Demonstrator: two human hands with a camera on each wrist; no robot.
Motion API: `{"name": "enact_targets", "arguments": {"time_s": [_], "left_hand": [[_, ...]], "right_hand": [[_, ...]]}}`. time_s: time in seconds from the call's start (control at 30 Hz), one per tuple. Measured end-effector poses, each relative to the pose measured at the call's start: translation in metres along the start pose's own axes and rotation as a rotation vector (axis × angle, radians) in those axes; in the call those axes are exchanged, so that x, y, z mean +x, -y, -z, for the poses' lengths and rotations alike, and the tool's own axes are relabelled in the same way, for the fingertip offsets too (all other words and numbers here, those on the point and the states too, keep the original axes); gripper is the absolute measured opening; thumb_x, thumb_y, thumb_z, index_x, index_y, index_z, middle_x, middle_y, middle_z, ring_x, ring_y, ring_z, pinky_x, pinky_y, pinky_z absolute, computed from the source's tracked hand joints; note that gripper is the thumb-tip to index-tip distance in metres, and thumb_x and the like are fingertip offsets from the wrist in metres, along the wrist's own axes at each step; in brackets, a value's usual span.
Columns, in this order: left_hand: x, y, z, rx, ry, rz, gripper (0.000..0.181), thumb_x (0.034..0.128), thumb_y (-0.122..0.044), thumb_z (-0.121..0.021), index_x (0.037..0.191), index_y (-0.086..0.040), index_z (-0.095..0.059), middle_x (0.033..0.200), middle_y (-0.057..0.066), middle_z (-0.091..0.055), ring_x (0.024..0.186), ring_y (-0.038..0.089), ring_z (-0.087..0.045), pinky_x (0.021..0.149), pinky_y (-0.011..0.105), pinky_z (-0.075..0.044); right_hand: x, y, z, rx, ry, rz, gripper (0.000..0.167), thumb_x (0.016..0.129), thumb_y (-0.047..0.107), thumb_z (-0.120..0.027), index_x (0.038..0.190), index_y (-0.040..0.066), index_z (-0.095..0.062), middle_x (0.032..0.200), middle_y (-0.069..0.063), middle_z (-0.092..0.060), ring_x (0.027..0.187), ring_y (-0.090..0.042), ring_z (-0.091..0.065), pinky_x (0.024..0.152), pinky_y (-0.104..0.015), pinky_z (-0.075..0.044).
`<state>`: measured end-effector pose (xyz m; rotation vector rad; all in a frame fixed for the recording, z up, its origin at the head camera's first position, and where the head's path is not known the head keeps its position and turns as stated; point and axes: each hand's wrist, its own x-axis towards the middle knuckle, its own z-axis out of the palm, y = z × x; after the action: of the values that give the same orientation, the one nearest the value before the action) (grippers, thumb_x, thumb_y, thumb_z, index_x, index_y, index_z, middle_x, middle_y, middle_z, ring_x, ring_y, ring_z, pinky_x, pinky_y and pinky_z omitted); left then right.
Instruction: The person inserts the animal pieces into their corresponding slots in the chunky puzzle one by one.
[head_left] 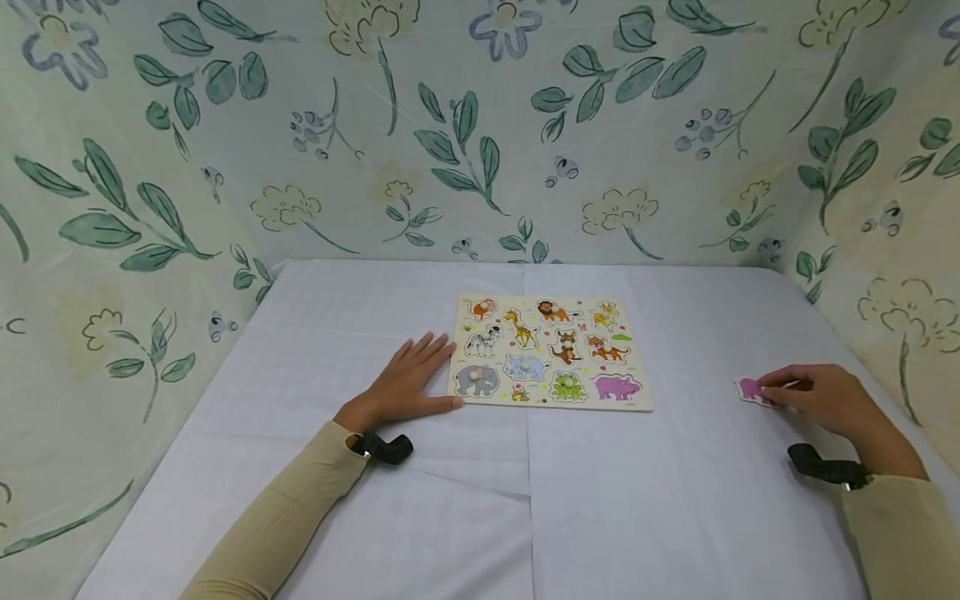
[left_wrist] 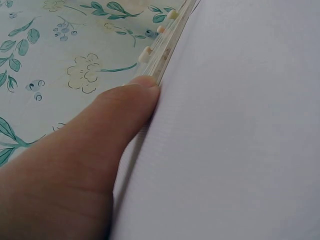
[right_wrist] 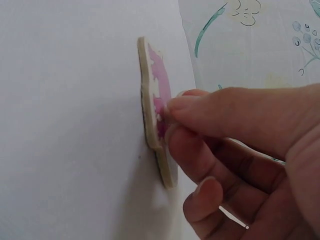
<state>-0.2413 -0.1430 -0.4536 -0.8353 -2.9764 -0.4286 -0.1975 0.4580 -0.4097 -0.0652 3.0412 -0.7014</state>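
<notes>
A wooden animal puzzle board (head_left: 540, 402) lies flat on the white cloth, with pictures such as a lion, a giraffe, a zebra and elephants. My left hand (head_left: 408, 383) rests with fingers spread at the board's left edge. Its thumb (left_wrist: 125, 102) touches the board's side in the left wrist view. Well to the right of the board, my right hand (head_left: 825, 400) pinches a purple hippo puzzle piece (right_wrist: 162, 80) between thumb and fingertips. The fingers hide part of the piece. Whether it touches the cloth I cannot tell. A purple hippo picture (head_left: 617, 387) shows at the board's lower right corner.
White cloth (head_left: 600, 500) covers the table, with a seam running down its middle. Floral fabric (head_left: 480, 167) hangs behind the table and along both sides. Small knobs (left_wrist: 145, 54) stand up from the board.
</notes>
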Motion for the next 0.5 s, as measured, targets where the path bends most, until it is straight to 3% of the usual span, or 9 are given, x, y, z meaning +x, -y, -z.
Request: {"name": "enact_targets", "arguments": {"time_s": [0.27, 0.5], "left_hand": [[-0.0006, 0.0003, -0.0009, 0.003, -0.006, -0.009, 0.102, 0.0779, -0.083, -0.044, 0.155, -0.019, -0.025, 0.161, 0.002, -0.018, 0.148, 0.025, -0.007, 0.118, 0.048, -0.004], [-0.0008, 0.0017, -0.0005, 0.005, -0.011, -0.020, 0.101, 0.0791, -0.082, -0.044, 0.155, -0.018, -0.024, 0.161, 0.002, -0.018, 0.148, 0.025, -0.008, 0.118, 0.049, -0.005]], "right_hand": [[-0.0001, -0.0002, -0.0016, -0.005, -0.010, 0.004, 0.039, 0.090, 0.031, -0.069, 0.106, -0.005, -0.068, 0.101, -0.026, -0.065, 0.085, -0.032, -0.058, 0.058, -0.029, -0.047], [0.0009, 0.0019, -0.0028, 0.004, -0.013, 0.010, 0.033, 0.090, 0.026, -0.069, 0.105, -0.004, -0.069, 0.100, -0.024, -0.066, 0.083, -0.028, -0.059, 0.055, -0.028, -0.049]]}}
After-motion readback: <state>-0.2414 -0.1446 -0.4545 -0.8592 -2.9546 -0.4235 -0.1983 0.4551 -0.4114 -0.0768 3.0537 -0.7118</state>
